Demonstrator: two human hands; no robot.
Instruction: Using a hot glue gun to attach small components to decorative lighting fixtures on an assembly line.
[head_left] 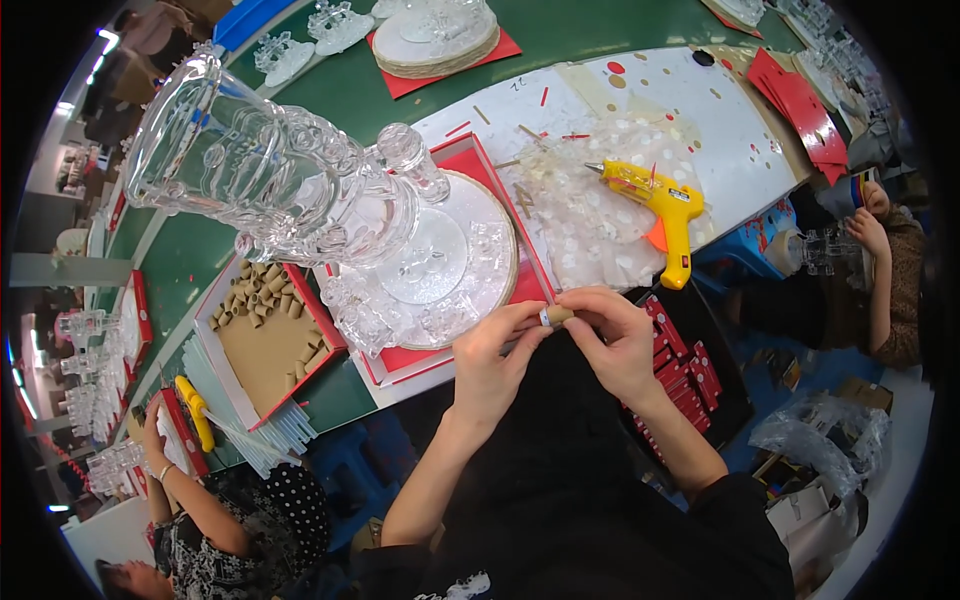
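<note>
1. My left hand (492,362) and right hand (612,345) meet just in front of the red tray (480,160), fingertips pinched together on one small brown paper tube (556,316).
2. Both grips are closed on that tube: my left thumb and forefinger clamp its pale end, my right fingers wrap the other end.
3. On the red tray sits a round clear glass plate (455,265) edged with small glass pieces, and a tall clear glass piece (270,170) leans over the tray's far left side.
4. Left of the red tray lies a shallow box (268,335) with more brown paper tubes heaped in its far corner.
5. Right of the red tray, a yellow glue gun (660,205) rests on a crumpled clear plastic sheet (590,215), well apart from my hands.
6. Nearer me than the shallow box, a bundle of clear glue sticks (265,435) lies on the green table (180,270).
7. Far right of the red tray, another person's hand (868,232) holds a glass piece.
</note>
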